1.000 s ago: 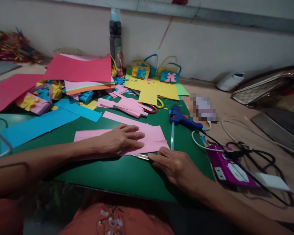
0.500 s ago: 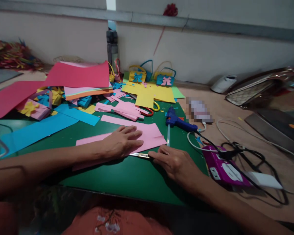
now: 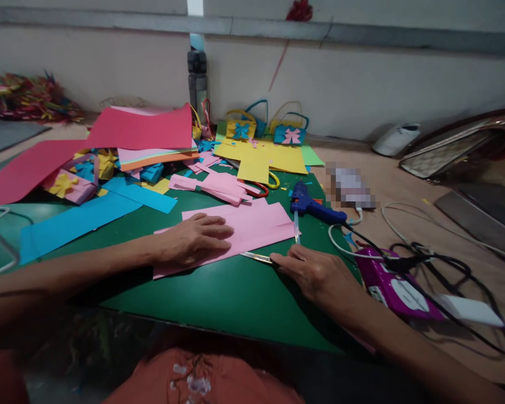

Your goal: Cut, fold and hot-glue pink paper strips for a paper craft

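Observation:
My left hand (image 3: 196,240) lies flat on a folded sheet of pink paper (image 3: 261,224), its fingers stretched out and pressing the sheet to the green board. In the fingers of my right hand (image 3: 313,272) is a slim cutter knife (image 3: 261,257). Its blade points left and lies close along the lower edge of the pink paper; whether it touches the edge I cannot tell. Just beyond my right hand rests a blue glue gun (image 3: 315,209), with a clear glue stick (image 3: 297,227) jutting from it towards me.
The green board (image 3: 219,303) also bears pink strips (image 3: 223,188), blue strips (image 3: 84,224), yellow paper (image 3: 256,160) and scissors (image 3: 273,180). Small paper bags (image 3: 290,133) stand at the back. At right are a purple power strip (image 3: 398,286), cables and a pixelated thing (image 3: 351,185).
My left hand has slid left over the pink paper. The paper has shifted slightly right and away from me. My right hand and the cutter knife have moved a little right. The view has turned slightly.

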`<state>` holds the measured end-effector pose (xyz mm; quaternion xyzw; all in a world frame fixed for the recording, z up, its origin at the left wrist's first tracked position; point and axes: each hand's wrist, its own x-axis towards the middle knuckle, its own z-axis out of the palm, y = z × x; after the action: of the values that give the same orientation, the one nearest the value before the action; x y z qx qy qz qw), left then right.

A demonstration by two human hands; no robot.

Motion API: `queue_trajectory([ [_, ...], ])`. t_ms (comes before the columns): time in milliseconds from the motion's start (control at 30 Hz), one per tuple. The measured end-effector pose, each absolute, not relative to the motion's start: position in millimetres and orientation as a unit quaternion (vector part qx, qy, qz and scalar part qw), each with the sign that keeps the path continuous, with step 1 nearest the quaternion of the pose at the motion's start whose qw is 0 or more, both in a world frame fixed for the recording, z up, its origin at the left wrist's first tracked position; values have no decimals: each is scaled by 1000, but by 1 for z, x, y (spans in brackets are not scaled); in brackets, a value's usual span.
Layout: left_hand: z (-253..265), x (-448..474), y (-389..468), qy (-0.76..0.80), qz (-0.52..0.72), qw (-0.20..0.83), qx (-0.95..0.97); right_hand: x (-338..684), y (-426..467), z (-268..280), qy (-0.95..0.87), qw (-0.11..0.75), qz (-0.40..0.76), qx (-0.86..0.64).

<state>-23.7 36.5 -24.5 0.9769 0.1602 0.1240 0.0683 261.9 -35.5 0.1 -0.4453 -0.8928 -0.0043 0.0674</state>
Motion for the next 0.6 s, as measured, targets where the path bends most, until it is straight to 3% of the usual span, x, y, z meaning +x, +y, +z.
queue_trajectory([
  [600,-26,-41,25,221,108,65,967,261,-34,-3,-910,71,32,-408],
])
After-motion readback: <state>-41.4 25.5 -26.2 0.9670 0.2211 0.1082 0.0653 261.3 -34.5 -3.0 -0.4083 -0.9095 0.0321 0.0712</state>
